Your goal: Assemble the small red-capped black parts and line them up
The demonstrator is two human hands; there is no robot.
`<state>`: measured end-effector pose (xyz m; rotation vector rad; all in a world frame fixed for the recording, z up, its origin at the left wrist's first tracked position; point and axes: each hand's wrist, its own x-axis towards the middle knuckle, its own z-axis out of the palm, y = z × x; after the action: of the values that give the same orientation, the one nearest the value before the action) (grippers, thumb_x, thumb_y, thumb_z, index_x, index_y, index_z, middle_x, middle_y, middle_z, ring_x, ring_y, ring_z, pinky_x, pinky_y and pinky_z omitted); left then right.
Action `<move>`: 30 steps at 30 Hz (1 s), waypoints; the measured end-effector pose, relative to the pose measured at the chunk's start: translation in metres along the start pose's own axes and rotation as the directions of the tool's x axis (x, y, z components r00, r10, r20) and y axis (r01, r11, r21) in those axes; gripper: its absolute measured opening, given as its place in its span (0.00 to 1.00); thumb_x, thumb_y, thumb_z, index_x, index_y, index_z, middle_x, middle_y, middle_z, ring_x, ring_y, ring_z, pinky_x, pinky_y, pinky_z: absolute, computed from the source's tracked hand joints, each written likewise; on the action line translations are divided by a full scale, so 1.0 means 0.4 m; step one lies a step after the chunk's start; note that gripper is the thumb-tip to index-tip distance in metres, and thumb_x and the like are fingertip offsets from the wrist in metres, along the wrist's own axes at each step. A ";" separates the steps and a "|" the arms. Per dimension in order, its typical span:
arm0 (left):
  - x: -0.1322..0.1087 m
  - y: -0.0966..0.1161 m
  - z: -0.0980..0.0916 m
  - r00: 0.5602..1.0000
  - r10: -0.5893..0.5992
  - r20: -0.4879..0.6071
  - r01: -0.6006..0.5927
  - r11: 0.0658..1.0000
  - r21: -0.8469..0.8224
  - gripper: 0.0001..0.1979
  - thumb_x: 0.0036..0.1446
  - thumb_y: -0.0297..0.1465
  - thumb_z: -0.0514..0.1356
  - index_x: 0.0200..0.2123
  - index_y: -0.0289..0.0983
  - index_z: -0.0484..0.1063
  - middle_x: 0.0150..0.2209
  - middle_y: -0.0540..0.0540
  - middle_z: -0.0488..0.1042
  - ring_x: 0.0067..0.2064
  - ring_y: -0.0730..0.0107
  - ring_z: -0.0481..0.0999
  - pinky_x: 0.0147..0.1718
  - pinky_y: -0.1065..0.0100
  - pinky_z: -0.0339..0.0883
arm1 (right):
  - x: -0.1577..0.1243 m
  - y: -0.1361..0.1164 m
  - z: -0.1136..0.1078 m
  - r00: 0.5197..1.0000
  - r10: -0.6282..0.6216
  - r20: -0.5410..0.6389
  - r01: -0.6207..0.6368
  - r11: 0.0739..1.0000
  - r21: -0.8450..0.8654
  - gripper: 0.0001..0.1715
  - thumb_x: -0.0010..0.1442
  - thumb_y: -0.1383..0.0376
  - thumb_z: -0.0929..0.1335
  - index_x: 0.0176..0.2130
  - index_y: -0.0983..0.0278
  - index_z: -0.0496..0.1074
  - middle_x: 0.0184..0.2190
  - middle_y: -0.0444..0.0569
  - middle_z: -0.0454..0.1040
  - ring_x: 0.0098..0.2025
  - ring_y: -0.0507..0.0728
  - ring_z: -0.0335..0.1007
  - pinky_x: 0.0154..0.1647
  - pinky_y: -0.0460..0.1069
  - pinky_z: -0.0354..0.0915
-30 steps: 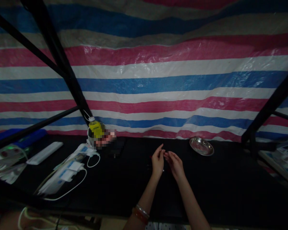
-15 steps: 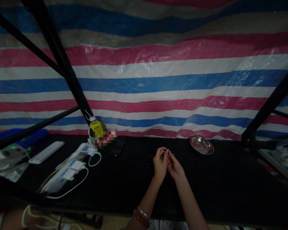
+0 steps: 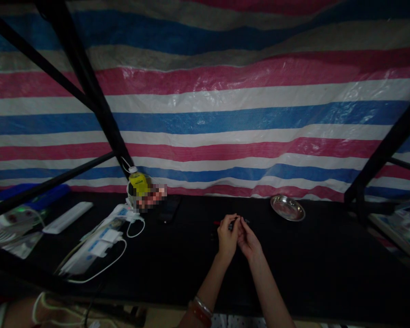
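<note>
My left hand (image 3: 227,237) and my right hand (image 3: 248,238) meet over the middle of the black table (image 3: 314,269). Their fingertips are pinched together on a small dark object that I cannot make out in the dim light. A small red item (image 3: 217,222) lies on the table just left of the fingertips. Bracelets (image 3: 201,307) ring my left wrist.
A steel dish (image 3: 287,207) sits at the back right. At the left are a yellow-labelled bottle (image 3: 137,186), a dark phone (image 3: 168,209), white chargers with cables (image 3: 102,241), and a white bar (image 3: 67,217). Black frame poles (image 3: 85,86) cross before the striped tarp (image 3: 225,105).
My hands, apart with loose fingers a second ago, have come together and now pinch something small between their fingertips. They hold nearly still since half a second ago.
</note>
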<state>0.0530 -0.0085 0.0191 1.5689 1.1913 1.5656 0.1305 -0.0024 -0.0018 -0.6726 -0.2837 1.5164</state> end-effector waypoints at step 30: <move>-0.008 0.019 -0.009 0.995 0.098 0.024 -0.099 0.991 0.086 0.06 0.55 0.32 0.57 0.35 0.39 0.73 0.35 0.46 0.76 0.40 0.67 0.74 0.41 0.64 0.67 | -0.023 -0.039 0.017 0.984 0.037 -0.174 -0.017 0.993 0.117 0.04 0.49 0.73 0.72 0.30 0.67 0.74 0.25 0.44 0.77 0.26 0.47 0.73 0.29 0.38 0.70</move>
<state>0.0511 -0.0152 0.0249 1.7193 1.2017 1.5748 0.1389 -0.0086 0.0147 -0.7154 -0.0523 1.4765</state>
